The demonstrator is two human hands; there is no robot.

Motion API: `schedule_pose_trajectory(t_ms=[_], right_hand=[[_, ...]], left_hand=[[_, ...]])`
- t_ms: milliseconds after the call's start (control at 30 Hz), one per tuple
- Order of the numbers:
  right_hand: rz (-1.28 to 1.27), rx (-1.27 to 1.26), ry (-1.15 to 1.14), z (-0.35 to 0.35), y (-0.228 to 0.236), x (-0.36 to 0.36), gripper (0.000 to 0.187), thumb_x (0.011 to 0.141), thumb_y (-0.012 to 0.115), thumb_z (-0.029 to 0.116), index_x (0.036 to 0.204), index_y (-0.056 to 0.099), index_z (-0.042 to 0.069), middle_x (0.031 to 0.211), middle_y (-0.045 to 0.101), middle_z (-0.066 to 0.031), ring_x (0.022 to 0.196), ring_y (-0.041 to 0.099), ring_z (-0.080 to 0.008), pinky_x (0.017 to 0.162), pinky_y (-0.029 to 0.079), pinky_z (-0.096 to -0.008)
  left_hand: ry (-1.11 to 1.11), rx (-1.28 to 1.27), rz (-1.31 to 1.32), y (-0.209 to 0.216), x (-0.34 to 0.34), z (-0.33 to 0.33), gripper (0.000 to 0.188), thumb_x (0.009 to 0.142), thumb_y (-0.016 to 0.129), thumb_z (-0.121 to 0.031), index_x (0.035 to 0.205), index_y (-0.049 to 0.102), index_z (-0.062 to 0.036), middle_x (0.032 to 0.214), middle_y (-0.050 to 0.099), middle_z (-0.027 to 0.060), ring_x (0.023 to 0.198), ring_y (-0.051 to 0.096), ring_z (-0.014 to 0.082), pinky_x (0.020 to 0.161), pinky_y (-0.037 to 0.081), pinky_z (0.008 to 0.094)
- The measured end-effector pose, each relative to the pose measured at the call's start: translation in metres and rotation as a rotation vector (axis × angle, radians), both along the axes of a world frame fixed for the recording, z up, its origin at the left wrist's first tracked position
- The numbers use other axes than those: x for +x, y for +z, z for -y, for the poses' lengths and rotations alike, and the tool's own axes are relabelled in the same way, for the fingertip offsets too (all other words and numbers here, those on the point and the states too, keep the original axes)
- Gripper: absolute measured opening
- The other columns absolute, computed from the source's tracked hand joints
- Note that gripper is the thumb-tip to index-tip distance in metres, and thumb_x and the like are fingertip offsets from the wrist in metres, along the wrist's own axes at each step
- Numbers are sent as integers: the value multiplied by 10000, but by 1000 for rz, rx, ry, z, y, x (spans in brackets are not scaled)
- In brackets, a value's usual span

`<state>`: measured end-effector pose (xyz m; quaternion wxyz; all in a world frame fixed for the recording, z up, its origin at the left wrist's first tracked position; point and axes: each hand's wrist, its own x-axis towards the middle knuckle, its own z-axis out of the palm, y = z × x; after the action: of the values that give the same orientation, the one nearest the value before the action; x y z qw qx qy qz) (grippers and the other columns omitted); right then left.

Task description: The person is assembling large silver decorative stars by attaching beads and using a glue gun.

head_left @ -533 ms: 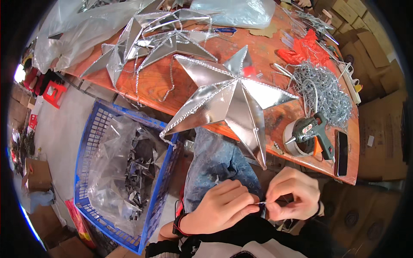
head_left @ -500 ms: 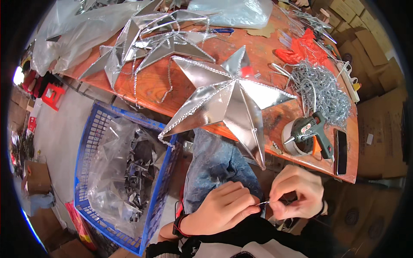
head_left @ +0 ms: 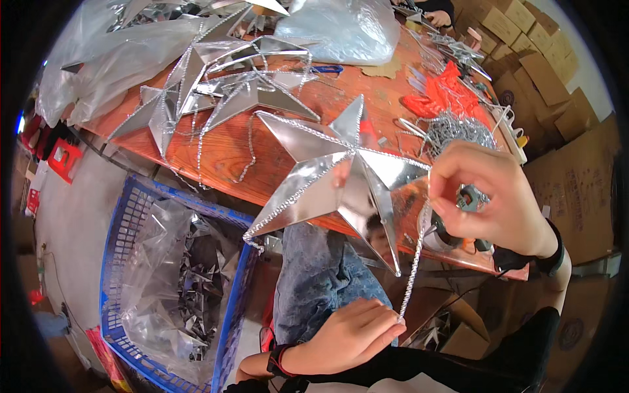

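My left hand (head_left: 350, 335) is closed in a pinch on the lower end of a silver tinsel cord (head_left: 413, 275). Higher up, my right hand (head_left: 488, 196) pinches the same cord beside the right-hand tip of a large mirrored star (head_left: 295, 203), so the cord runs taut and slanting between both hands. The star rests at the table's front edge, some points overhanging. Silver trim lines several of its ridges, and a loose end dangles at the lower left tip. Behind my right hand, a glue gun (head_left: 469, 196) is mostly hidden.
More silver stars (head_left: 252, 92) with trailing cords lie on the wooden table (head_left: 275, 173), near a clear plastic bag (head_left: 341, 33), a red bag (head_left: 449, 92) and a tinsel heap (head_left: 458, 131). A blue basket (head_left: 230, 321) stands left. Another person's hand (head_left: 438, 18) shows far off.
My right hand has moved up and away from my left, drawing the cord out straight between them. It now covers much of the glue gun. The view has shifted slightly.
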<state>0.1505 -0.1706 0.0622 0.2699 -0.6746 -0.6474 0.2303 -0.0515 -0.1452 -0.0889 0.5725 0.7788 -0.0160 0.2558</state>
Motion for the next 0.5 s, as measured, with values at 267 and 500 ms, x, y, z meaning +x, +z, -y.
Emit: schedule_pose_trajectory(t_ms=[267, 500], right_hand=[[34, 60, 79, -49, -26, 15, 115, 759, 628, -3, 839, 545, -13, 747, 564, -36, 658, 549, -93, 642, 462, -234], [-52, -46, 91, -66, -42, 30, 117, 797, 594, -37, 910, 564, -25, 888, 559, -36, 745, 545, -68, 697, 480, -222]], left_hand=[[-33, -36, 54, -7, 7, 13, 111, 831, 611, -68, 843, 549, 23, 765, 557, 135, 697, 553, 292, 619, 454, 360], [-28, -88, 110, -9, 11, 14, 108, 850, 580, -62, 842, 506, 16, 712, 495, 111, 654, 517, 268, 586, 413, 361]])
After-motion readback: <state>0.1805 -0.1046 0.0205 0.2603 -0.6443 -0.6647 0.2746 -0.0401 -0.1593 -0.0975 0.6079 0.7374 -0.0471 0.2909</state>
